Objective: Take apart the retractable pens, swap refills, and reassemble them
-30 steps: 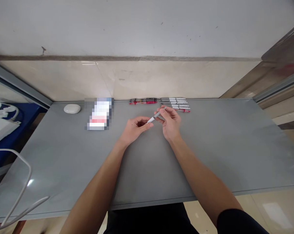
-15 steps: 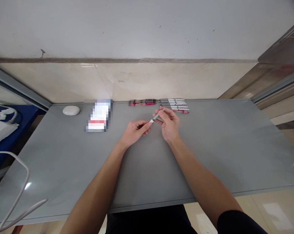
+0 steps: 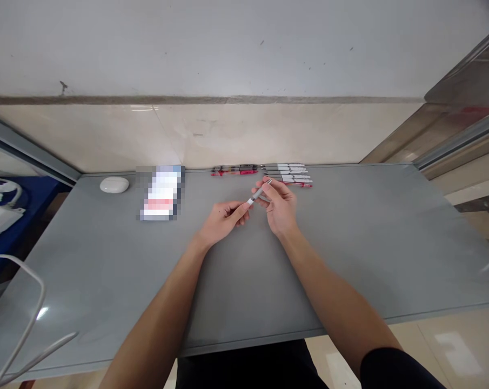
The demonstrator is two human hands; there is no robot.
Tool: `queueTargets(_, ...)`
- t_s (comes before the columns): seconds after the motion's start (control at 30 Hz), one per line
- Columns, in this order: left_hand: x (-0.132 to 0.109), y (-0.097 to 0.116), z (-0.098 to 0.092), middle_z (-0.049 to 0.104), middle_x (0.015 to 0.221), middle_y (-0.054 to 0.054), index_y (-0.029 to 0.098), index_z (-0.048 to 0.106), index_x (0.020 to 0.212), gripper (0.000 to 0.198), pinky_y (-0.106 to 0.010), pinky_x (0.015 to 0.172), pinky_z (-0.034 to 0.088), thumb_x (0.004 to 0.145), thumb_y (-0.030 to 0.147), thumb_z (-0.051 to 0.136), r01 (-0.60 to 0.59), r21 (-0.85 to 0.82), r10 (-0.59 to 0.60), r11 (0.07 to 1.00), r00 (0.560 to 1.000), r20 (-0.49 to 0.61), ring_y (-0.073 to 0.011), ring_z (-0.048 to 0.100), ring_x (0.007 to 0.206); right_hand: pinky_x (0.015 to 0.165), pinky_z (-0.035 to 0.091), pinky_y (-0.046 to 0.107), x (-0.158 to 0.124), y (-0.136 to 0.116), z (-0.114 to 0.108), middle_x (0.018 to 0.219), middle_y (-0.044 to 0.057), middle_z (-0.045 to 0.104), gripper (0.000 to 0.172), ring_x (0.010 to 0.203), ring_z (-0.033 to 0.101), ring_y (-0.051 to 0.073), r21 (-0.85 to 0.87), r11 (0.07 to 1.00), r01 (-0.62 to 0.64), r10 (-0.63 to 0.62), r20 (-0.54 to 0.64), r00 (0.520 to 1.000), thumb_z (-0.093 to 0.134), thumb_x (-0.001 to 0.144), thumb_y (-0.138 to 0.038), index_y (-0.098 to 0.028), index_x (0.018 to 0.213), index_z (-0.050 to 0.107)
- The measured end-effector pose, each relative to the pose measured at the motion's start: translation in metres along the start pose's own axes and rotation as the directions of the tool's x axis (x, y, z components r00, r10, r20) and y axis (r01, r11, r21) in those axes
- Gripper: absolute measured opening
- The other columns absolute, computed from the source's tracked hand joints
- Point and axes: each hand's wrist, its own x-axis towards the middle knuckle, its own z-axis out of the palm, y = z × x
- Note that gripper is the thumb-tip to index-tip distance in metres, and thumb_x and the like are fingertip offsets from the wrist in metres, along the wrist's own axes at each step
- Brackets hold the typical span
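Note:
Both my hands meet over the middle of a grey table (image 3: pixel 349 254). My right hand (image 3: pixel 281 206) is closed round a grey and white pen (image 3: pixel 259 193), which points up and to the right. My left hand (image 3: pixel 222 220) is curled, and its fingertips pinch the pen's lower white end. Just beyond my hands, a row of grey and white pens (image 3: pixel 287 173) lies at the table's far edge, with red and dark pens (image 3: pixel 233 170) to their left.
A white oval object (image 3: pixel 114 185) and a blurred rectangular packet (image 3: pixel 160 193) lie at the far left of the table. A white cable (image 3: pixel 21 319) loops over the near left corner. A tiled wall rises behind the table.
My hands hold almost the same pose; the left fingertips have closed a little more onto the pen's end. The view has shifted slightly.

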Motion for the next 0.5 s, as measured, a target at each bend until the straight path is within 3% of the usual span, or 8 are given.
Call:
queueTargets(0.13,0.0004,-0.0032,0.0,0.058,0.069,-0.001,0.017,0.069,0.09,0.035,-0.024,0.061,0.043,0.084,0.05,0.058,0.018,0.005,-0.018,1.0,0.998,-0.063,-0.0112,0.05,0.061,0.069,0.059,0.031,0.0001,-0.0005,0.001,0.082,-0.002,0.071,0.016,0.077,0.069,0.015,-0.014,1.0,0.018,-0.018,-0.029,0.999,0.076,0.07,-0.031,-0.024,0.083,0.07)
queueTargets(0.27,0.0007,-0.0062,-0.0002,0.059,0.072,0.0,0.018,0.068,0.099,0.037,-0.024,0.059,0.042,0.078,0.049,0.066,0.032,-0.02,-0.033,0.999,0.999,-0.042,-0.0111,0.05,0.062,0.068,0.059,0.031,0.0005,0.0003,0.0006,0.082,-0.002,0.071,0.017,0.076,0.069,0.015,-0.03,1.0,-0.003,0.001,-0.047,0.999,0.076,0.069,-0.033,-0.025,0.082,0.069)
queueTargets(0.5,-0.0012,0.0011,-0.0011,0.057,0.065,-0.001,0.016,0.064,0.073,0.038,-0.024,0.057,0.044,0.086,0.05,0.054,0.008,-0.053,-0.006,0.999,0.999,0.049,-0.0106,0.051,0.058,0.07,0.059,0.031,0.0012,-0.0001,-0.0017,0.085,-0.002,0.071,0.015,0.077,0.07,0.015,0.019,0.999,-0.043,0.043,0.033,0.999,0.073,0.072,-0.032,-0.026,0.086,0.07)
